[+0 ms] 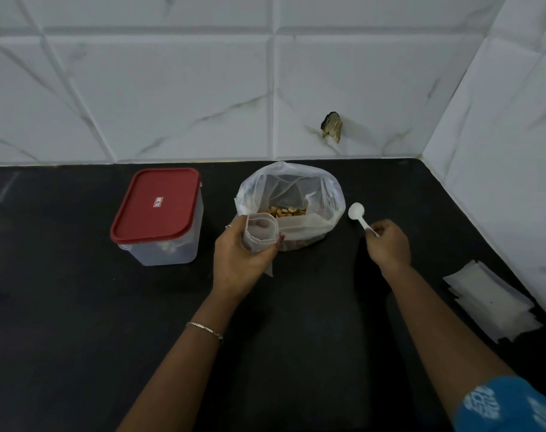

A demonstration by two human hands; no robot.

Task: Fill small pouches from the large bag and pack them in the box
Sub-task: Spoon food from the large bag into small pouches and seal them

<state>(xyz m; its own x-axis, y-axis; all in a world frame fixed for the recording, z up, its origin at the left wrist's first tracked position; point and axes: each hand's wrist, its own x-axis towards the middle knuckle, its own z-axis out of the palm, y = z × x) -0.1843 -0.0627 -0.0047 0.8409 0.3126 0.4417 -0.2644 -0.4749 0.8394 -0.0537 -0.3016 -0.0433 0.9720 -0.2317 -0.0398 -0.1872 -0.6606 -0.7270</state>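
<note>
Black counter [78, 338]: left hand [239, 254] grips open pouch [261, 233] before large bag [292, 198]; right hand [388, 244] pinches spoon [359, 215].

Small label [158, 202] on red lid [153, 227], unreadable, white print [481, 400] on blue sleeve [511, 410], illegible

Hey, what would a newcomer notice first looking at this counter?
Probably the red lid of the closed box on the left of the black counter. Next, the open large bag at centre, with the left hand holding a small pouch open before it and the right hand pinching a white spoon beside it.
</note>
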